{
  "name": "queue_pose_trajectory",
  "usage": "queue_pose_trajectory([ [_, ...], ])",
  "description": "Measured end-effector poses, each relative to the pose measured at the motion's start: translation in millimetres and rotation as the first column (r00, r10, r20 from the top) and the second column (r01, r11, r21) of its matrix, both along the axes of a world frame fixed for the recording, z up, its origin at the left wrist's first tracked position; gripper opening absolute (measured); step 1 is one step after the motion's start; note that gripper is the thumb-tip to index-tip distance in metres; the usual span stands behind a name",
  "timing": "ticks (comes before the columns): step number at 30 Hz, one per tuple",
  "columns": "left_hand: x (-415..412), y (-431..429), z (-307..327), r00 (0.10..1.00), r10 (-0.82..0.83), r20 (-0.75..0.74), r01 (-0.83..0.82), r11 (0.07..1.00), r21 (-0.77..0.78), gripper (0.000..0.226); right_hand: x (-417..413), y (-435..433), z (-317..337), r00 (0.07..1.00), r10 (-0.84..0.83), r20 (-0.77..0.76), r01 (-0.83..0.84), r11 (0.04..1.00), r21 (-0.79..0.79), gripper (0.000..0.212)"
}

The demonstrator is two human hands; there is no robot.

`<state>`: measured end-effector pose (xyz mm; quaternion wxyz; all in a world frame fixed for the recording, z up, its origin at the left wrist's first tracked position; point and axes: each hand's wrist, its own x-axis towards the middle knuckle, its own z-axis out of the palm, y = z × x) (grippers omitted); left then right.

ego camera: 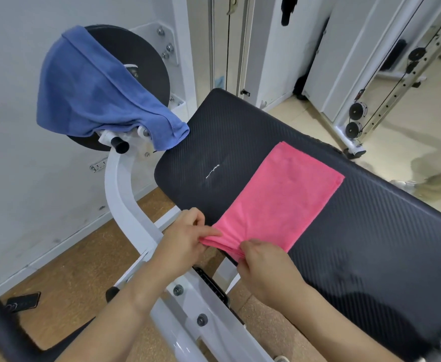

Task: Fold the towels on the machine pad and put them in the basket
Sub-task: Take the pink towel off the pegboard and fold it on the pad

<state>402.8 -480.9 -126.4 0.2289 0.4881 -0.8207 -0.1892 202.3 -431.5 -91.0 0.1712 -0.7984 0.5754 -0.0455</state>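
Pinching one pink towel (279, 194), two hands (185, 239) (263, 267).

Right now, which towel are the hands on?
The pink towel on the black pad: the left hand and right hand pinch its near end. The blue towel hangs untouched over the black disc.

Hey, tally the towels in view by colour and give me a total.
Pink: 1, the pink towel on the machine pad, pinched by the left hand and right hand.
Blue: 1, the blue towel draped over the black disc.
Total: 2 towels.
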Motion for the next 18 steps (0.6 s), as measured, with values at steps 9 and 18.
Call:
queue_pose_trajectory([
  [9,2.6,0.7,43.0,0.97,-0.198,-0.138,0.242,0.812,0.53,0.008,-35.7,16.3,35.2,0.967,-0.045,0.25,-0.022,0.966,0.258,0.009],
  [18,-67.5,-60.1,68.0,0.842,0.297,-0.451,0.043,0.796,0.604,0.013,-71.8,-40.4,64.4,0.828,-0.41,0.381,0.443,0.896,0.002,0.027],
])
